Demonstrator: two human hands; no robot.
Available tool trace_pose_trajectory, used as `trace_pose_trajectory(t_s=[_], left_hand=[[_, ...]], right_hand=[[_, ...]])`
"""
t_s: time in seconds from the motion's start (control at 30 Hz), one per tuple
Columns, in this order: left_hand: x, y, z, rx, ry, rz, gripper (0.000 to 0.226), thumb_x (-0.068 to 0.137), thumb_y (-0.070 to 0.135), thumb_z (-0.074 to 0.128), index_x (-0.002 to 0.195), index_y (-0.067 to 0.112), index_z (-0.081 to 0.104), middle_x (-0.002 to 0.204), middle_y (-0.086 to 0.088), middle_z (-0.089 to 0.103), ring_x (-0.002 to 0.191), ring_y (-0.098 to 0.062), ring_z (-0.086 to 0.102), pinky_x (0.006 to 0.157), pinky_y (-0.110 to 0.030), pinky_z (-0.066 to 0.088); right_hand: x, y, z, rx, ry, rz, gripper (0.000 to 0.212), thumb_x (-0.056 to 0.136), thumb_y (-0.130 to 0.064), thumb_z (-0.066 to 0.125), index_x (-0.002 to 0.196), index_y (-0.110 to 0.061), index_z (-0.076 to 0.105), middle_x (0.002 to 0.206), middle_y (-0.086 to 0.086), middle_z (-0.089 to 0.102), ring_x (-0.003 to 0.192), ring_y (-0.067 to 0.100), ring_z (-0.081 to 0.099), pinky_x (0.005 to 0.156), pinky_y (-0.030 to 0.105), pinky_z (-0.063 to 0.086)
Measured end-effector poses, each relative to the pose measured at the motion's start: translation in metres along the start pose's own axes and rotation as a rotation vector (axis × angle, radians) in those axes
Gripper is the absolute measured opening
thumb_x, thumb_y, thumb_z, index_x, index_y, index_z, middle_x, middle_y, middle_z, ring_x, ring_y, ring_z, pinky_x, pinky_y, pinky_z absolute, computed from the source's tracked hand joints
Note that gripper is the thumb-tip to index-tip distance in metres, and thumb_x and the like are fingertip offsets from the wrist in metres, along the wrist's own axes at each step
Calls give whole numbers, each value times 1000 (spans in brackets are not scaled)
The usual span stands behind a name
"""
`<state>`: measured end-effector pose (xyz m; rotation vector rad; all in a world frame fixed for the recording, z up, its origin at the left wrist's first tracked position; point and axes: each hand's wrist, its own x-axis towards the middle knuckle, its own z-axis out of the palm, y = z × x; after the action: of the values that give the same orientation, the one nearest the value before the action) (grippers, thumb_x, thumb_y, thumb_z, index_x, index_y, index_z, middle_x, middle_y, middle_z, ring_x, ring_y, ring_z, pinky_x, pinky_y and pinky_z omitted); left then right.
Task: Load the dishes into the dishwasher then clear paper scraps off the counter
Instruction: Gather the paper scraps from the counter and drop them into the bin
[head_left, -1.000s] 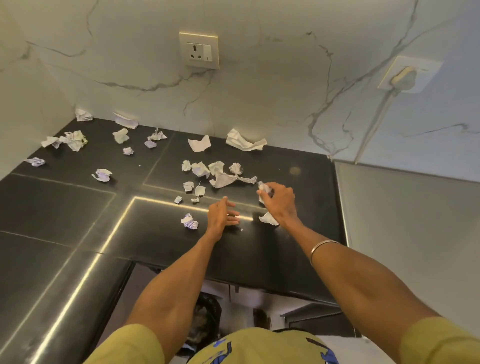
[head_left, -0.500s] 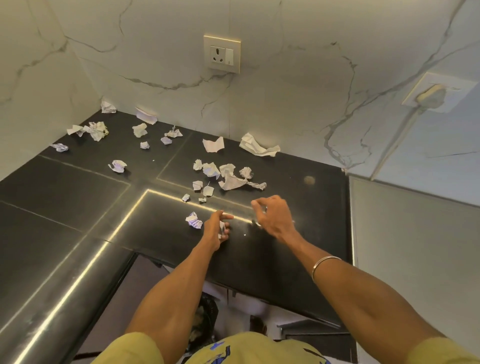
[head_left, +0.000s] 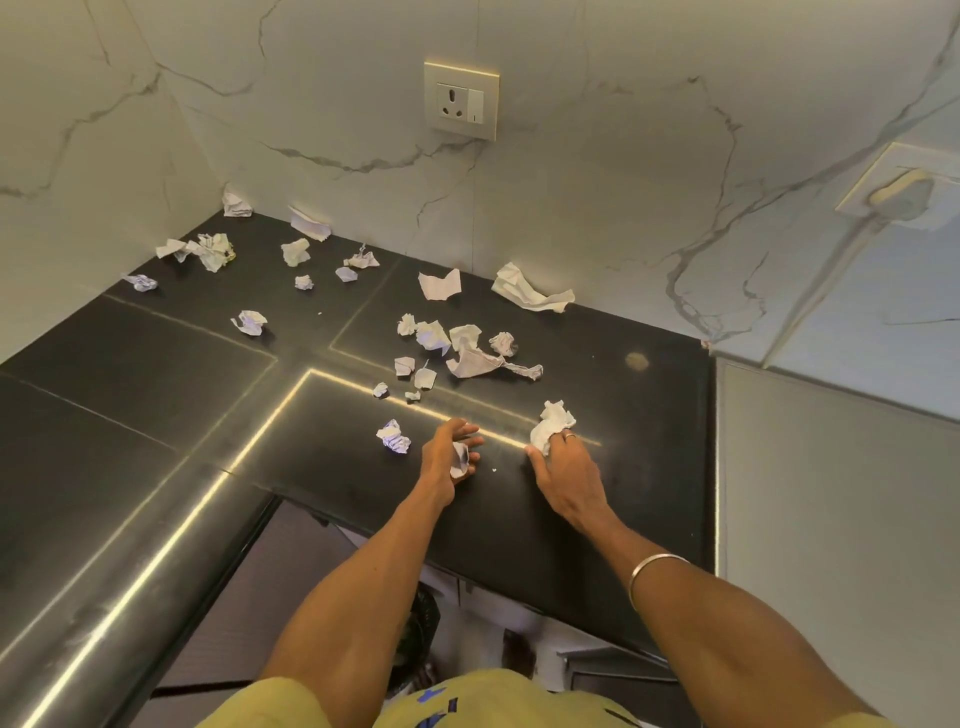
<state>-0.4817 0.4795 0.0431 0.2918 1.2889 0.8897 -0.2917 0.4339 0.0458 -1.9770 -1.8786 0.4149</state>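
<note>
A person leans over a black counter (head_left: 623, 509) in a corner of white marble wall, seen from above. Both hands reach forward. The left hand (head_left: 449, 457) curls its fingers around a small crumpled scrap (head_left: 460, 459) in the palm. The right hand (head_left: 566, 470) pinches a larger white wad (head_left: 551, 426) at its fingertips, low over the counter; whether the wad touches the surface is hard to tell.

The nearest loose piece is a crumpled ball with blue print (head_left: 393, 436), lying just left of the left hand and level with it, so that hand is far closer than the right. It is roughly round, with no clear long axis. Nothing lies between hand and ball, though the left palm is already occupied.

Farther back, a cluster of torn scraps (head_left: 467, 353) sits beyond both hands, and more pieces scatter toward the far left corner (head_left: 208, 249). A long crumpled strip (head_left: 530, 293) rests against the far wall beneath a wall socket (head_left: 461, 101). No dishes are visible.
</note>
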Motion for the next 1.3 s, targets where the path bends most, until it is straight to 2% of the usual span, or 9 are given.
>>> trace_pose_trajectory(t_s=[0.13, 0.27, 0.4, 0.57, 0.8, 0.97, 1.07, 1.17, 1.3], left_hand=[[-5, 5, 6, -153, -19, -10, 41, 88, 38, 55, 103, 1, 63, 95, -19, 69, 57, -21, 60, 54, -26, 42], [-4, 8, 3, -314, -35, -45, 46, 82, 46, 58, 88, 1, 62, 68, -10, 63, 44, -14, 47, 46, -21, 42], [-9, 16, -6, -417, -140, -81, 35, 85, 40, 60, 75, 7, 61, 58, -4, 62, 40, -13, 55, 41, -19, 47], [-13, 18, -6, -303, -266, -62, 30, 86, 39, 66, 83, 10, 72, 69, -4, 69, 63, -17, 67, 65, -30, 54], [-4, 7, 0, -336, 6, -53, 13, 83, 6, 56, 93, 5, 65, 75, -9, 69, 61, -19, 67, 50, -26, 54], [0, 15, 2, -377, 38, -64, 11, 98, 10, 50, 92, 15, 58, 62, -2, 57, 37, -11, 49, 34, -15, 34], [1, 13, 1, -349, 82, -33, 16, 100, 9, 45, 101, 22, 55, 70, -2, 54, 37, -11, 44, 36, -14, 29], [-3, 12, 5, -395, 81, 2, 18, 100, 11, 44, 105, 25, 53, 80, -4, 60, 38, -10, 43, 36, -13, 26], [-5, 17, 7, -380, 112, 12, 11, 103, 24, 47, 107, 24, 57, 85, -2, 62, 41, -9, 44, 36, -13, 27]], right_hand=[[17, -34, 4, 138, -87, -104, 35, 94, -46, 57, 105, -13, 57, 98, 4, 65, 83, 18, 61, 70, 26, 47], [23, -68, 12, 283, -138, -264, 45, 88, -39, 68, 124, -15, 54, 103, 1, 71, 84, 14, 69, 72, 26, 59], [28, -83, 20, 301, -130, -304, 26, 90, -26, 68, 115, -19, 65, 97, 0, 73, 82, 12, 69, 69, 21, 54], [39, -87, 28, 233, -107, -338, 10, 93, -15, 63, 93, -14, 73, 89, -3, 54, 71, 6, 53, 62, 13, 41], [50, -72, 23, 103, -97, -396, 17, 92, -35, 61, 99, -27, 75, 88, -11, 71, 84, 8, 55, 76, 25, 48], [67, -29, -6, -242, 109, -216, 31, 87, -29, 59, 117, -21, 63, 119, 2, 60, 111, 19, 48, 92, 31, 44], [72, -4, -18, -362, 39, 11, 42, 83, -24, 62, 124, -16, 54, 132, 15, 48, 117, 32, 45, 94, 39, 43], [73, 3, -15, -256, -67, 216, 31, 89, -18, 59, 119, -16, 51, 129, 19, 44, 109, 37, 47, 87, 43, 45], [77, -15, 0, 73, -87, 248, 22, 94, -17, 57, 116, -15, 52, 123, 16, 46, 106, 34, 49, 83, 40, 45]])
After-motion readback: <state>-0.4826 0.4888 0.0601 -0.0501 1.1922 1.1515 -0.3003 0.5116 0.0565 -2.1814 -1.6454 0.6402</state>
